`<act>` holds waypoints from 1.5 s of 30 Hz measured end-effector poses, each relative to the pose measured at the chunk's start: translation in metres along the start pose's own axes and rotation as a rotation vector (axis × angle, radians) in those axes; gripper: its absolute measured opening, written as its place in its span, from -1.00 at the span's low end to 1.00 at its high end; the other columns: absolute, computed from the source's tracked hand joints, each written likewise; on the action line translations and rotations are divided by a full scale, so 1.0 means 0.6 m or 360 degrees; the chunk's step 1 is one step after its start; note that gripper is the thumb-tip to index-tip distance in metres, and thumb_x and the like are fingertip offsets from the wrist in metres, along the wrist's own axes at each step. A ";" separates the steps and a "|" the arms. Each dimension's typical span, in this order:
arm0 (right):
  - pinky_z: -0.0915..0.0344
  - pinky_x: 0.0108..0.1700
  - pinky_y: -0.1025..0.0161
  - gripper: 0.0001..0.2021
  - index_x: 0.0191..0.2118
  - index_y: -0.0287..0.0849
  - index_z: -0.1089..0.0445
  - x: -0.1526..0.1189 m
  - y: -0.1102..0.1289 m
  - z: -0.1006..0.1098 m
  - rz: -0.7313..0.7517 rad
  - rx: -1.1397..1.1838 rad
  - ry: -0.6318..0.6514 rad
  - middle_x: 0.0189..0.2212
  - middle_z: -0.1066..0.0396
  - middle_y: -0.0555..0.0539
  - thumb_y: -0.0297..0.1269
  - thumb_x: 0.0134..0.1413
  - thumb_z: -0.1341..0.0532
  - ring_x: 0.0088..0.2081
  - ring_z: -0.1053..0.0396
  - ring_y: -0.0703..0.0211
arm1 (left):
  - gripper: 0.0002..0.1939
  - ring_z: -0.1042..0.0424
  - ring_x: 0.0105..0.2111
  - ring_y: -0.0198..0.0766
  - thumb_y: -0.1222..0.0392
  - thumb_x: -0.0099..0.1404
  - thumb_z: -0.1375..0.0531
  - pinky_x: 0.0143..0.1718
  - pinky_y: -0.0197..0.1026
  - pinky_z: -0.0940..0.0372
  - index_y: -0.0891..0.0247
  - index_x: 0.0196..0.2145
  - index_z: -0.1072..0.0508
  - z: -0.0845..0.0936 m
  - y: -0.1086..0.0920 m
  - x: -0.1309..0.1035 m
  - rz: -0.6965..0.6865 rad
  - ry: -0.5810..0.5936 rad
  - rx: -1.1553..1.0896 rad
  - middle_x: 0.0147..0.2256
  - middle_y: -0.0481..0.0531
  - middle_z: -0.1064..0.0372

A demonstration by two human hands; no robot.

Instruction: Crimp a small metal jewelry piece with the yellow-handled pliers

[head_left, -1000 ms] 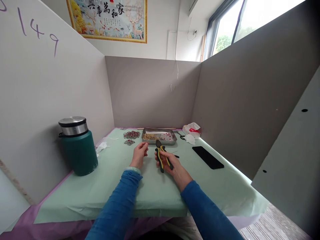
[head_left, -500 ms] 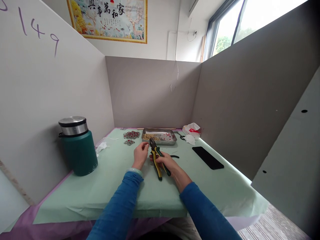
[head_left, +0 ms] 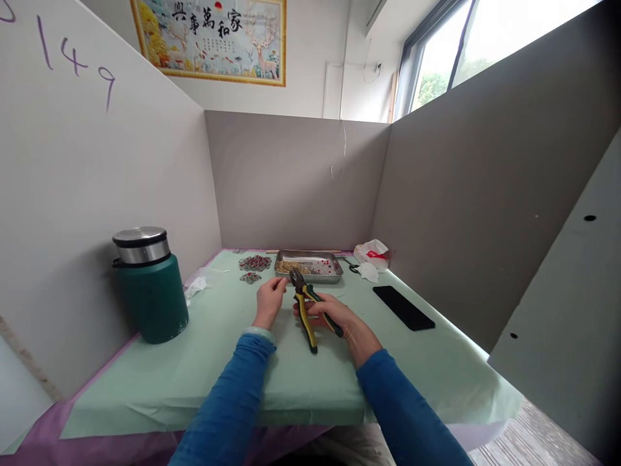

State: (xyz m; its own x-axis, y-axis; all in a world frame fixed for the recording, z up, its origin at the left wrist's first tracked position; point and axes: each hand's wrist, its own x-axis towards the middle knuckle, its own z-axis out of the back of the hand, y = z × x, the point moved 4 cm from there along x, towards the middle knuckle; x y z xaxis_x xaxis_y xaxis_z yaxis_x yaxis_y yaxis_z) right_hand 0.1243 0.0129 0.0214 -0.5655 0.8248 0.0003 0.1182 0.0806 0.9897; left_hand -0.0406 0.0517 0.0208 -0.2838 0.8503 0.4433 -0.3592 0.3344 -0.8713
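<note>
My right hand (head_left: pixel 334 317) grips a pair of black-and-yellow pliers (head_left: pixel 305 304), jaws pointing up and left toward my left hand. My left hand (head_left: pixel 269 299) pinches something tiny between thumb and fingers, too small to make out, just beside the pliers' jaws. Both hands hover over the green table cover (head_left: pixel 218 362), in front of a metal tray (head_left: pixel 308 266) holding small gold and red pieces.
A dark green flask with a steel lid (head_left: pixel 148 285) stands at the left. Two clusters of red and silver pieces (head_left: pixel 254 264) lie left of the tray. A black phone (head_left: pixel 403 307) and a white bag (head_left: pixel 371 254) sit at the right. Grey partition walls enclose the table.
The pliers swung left, bringing their jaws close to my left hand's fingertips. The handles now sit spread wider in my right hand.
</note>
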 end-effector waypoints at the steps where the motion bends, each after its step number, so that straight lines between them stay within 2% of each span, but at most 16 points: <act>1: -0.29 -0.22 0.23 -0.56 -0.15 -0.16 -0.36 0.000 0.006 0.003 -0.0013 -0.0083 -0.0015 -0.23 -0.42 -0.10 -0.43 -0.31 -0.15 -0.19 -0.38 0.08 | -0.69 -0.24 -0.53 -0.32 -0.02 0.12 -0.10 -0.45 -0.29 -0.12 0.27 -0.46 -0.48 -0.002 0.000 0.000 0.0022 0.0029 -0.0064 -0.58 -0.06 -0.29; 5: -0.22 -0.36 0.35 -0.63 -0.23 -0.18 -0.37 0.002 0.022 0.008 0.0002 -0.0493 -0.0100 -0.27 -0.41 -0.07 -0.45 -0.32 -0.12 -0.26 -0.36 0.15 | -0.70 -0.18 -0.57 -0.36 -0.02 0.09 -0.13 -0.51 -0.31 -0.09 0.29 -0.46 -0.46 -0.009 -0.003 -0.002 0.0115 0.0144 -0.0339 -0.62 -0.09 -0.22; 9: -0.15 -0.44 0.39 -0.69 -0.30 -0.20 -0.36 0.004 0.018 0.001 0.0084 -0.0716 -0.0156 -0.35 -0.40 -0.05 -0.44 -0.31 -0.10 -0.35 -0.31 0.21 | -0.76 -0.14 -0.61 -0.40 0.03 0.06 -0.16 -0.53 -0.32 -0.07 0.29 -0.49 -0.38 -0.009 -0.006 -0.004 0.0178 0.0150 -0.0506 -0.65 -0.13 -0.18; 13: -0.22 -0.42 0.35 -0.63 -0.23 -0.17 -0.34 0.003 0.004 -0.006 0.0146 -0.0615 -0.0140 -0.29 -0.38 -0.04 -0.44 -0.30 -0.08 -0.35 -0.31 0.20 | -0.77 -0.15 -0.62 -0.40 0.05 0.05 -0.18 -0.54 -0.32 -0.06 0.28 -0.45 -0.33 -0.009 -0.006 -0.005 0.0217 0.0183 -0.0641 -0.67 -0.14 -0.19; 18: -0.23 -0.43 0.34 -0.63 -0.23 -0.17 -0.35 -0.003 0.002 -0.003 0.0181 -0.0574 -0.0137 -0.29 -0.37 -0.05 -0.44 -0.30 -0.08 -0.37 -0.30 0.20 | -0.74 -0.22 -0.56 -0.39 0.02 0.04 -0.20 -0.49 -0.31 -0.10 0.30 -0.45 -0.37 -0.006 -0.003 -0.006 0.0217 0.0205 -0.0599 -0.60 -0.09 -0.27; 24: -0.25 -0.44 0.33 -0.64 -0.24 -0.17 -0.35 -0.004 0.001 0.001 0.0125 -0.0563 -0.0147 -0.31 -0.37 -0.05 -0.45 -0.31 -0.09 -0.41 -0.30 0.23 | -0.74 -0.18 -0.58 -0.40 0.02 0.02 -0.20 -0.50 -0.30 -0.08 0.30 -0.49 -0.38 -0.005 -0.001 -0.006 0.0271 0.0209 -0.0517 -0.62 -0.09 -0.26; 30: -0.25 -0.45 0.34 -0.67 -0.27 -0.19 -0.33 -0.005 -0.002 0.005 0.0056 -0.0576 -0.0148 -0.36 -0.35 -0.05 -0.43 -0.32 -0.10 -0.47 -0.29 0.26 | -0.74 -0.18 -0.60 -0.40 0.02 0.00 -0.20 -0.50 -0.29 -0.10 0.30 -0.55 -0.37 -0.010 -0.004 -0.011 0.0303 0.0324 -0.0426 -0.66 -0.10 -0.23; 33: -0.26 -0.45 0.34 -0.68 -0.28 -0.19 -0.32 -0.005 -0.003 0.005 0.0051 -0.0585 -0.0147 -0.37 -0.34 -0.04 -0.43 -0.31 -0.10 -0.47 -0.29 0.26 | -0.75 -0.19 -0.61 -0.39 0.03 0.00 -0.18 -0.50 -0.29 -0.10 0.30 -0.54 -0.36 -0.011 -0.005 -0.012 0.0308 0.0288 -0.0428 -0.66 -0.10 -0.23; 40: -0.30 -0.44 0.35 -0.62 -0.22 -0.16 -0.31 -0.008 -0.003 -0.002 0.0010 -0.0547 -0.0184 -0.28 -0.34 -0.08 -0.45 -0.32 -0.09 -0.39 -0.32 0.23 | -0.71 -0.20 -0.62 -0.40 -0.01 -0.05 -0.21 -0.53 -0.30 -0.10 0.30 -0.52 -0.35 -0.011 -0.005 -0.014 0.0364 0.0265 -0.0482 -0.67 -0.10 -0.23; 45: -0.34 -0.46 0.34 -0.60 -0.20 -0.16 -0.30 -0.014 0.000 -0.010 0.0044 -0.0483 -0.0149 -0.22 -0.32 -0.11 -0.45 -0.33 -0.09 -0.30 -0.34 0.17 | -0.69 -0.19 -0.62 -0.43 -0.02 -0.06 -0.23 -0.53 -0.32 -0.10 0.32 -0.52 -0.36 -0.012 0.000 -0.014 0.0411 0.0317 -0.0555 -0.64 -0.09 -0.24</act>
State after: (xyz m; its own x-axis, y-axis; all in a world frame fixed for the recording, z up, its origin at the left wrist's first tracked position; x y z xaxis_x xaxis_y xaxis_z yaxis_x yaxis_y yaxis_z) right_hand 0.1242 0.0028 0.0224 -0.4861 0.8734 0.0287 -0.1244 -0.1017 0.9870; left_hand -0.0318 0.0474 0.0153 -0.1365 0.9735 0.1836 0.0300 0.1893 -0.9815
